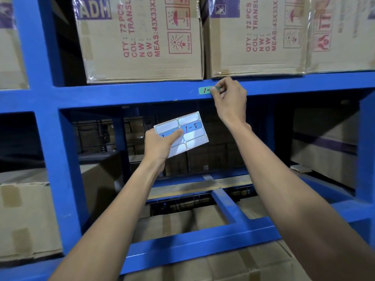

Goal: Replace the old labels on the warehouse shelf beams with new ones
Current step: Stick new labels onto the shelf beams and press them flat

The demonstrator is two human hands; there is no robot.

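Pinching green label (205, 90) on beam (121, 93), right hand (228, 98).

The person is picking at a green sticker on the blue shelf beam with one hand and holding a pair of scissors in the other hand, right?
Not quite. The head view shows the right hand picking at the green sticker on the blue shelf beam, but the left hand holds a sheet of labels, not scissors.

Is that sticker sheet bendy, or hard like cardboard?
Probably bendy. The sticker sheet looks paper-thin, and the left hand holds it by one corner with only a thumb grip, so it is likely very light. It stays fairly flat, so it may have a slightly stiff backing. Its shiny surface could be a bit slippery.
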